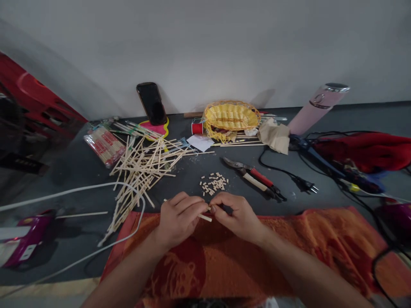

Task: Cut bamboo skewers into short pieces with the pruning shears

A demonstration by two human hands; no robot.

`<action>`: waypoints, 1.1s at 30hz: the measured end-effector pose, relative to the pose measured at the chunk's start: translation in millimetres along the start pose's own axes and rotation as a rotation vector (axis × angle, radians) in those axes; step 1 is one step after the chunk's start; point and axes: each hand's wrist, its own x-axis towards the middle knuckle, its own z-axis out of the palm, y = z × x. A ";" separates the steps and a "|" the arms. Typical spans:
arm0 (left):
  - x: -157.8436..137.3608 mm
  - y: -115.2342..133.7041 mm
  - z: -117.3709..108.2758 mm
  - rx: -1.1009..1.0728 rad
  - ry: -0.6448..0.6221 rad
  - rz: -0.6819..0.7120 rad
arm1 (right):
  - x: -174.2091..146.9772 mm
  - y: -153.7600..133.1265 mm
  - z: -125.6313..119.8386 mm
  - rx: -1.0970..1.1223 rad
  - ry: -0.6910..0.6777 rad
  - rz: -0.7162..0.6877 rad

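My left hand point(180, 218) is closed around a thin wooden stick point(204, 217), whose pale end sticks out past the fingers. Right beside it, my right hand point(236, 214) pinches a small pale wooden piece point(209, 208) between thumb and forefinger; the fingertips hide most of it. The two hands nearly touch above the towel's far edge. Just beyond them lies a pile of short cut stick pieces point(214, 184) on the dark table. Pruning shears point(252, 174) with one red and one white handle rest to the right of the pile.
An orange towel point(231, 265) covers the near edge. Long sticks point(141, 171) lie heaped at left, crossed by a white cable point(96, 186). A phone point(152, 102), yellow basket point(233, 115) and pink bottle point(316, 111) stand by the wall. A black plug point(305, 185) lies right.
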 end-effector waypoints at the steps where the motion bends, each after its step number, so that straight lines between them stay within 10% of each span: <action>1: 0.1 0.0 -0.2 0.001 0.003 -0.008 | -0.2 -0.4 -0.8 0.000 0.007 0.007; 33: 2.9 -0.2 2.7 0.033 -0.002 -0.069 | -0.7 8.3 -6.8 -0.174 0.069 -0.106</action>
